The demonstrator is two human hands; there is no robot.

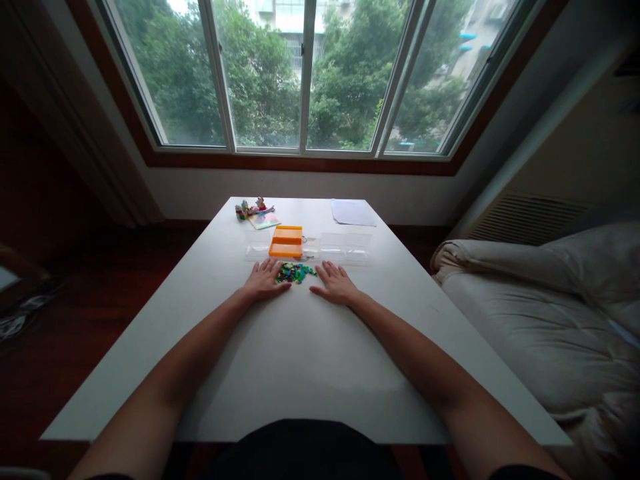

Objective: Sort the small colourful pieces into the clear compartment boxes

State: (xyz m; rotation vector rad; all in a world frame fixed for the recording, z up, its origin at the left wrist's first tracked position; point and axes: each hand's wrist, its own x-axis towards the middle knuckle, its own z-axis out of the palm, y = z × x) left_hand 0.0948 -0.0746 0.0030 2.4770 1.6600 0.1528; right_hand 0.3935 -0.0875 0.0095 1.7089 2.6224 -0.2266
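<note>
Multicoloured pieces (296, 273) lie between palm-down hands (337, 283).

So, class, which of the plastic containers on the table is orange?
The orange container just beyond the pile of small coloured pieces; its solid colour sets it apart from the see-through containers on either side.

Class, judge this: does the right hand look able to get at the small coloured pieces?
Probably yes: the right hand lies open beside the small coloured pieces, and nothing visible stands between them.
</note>
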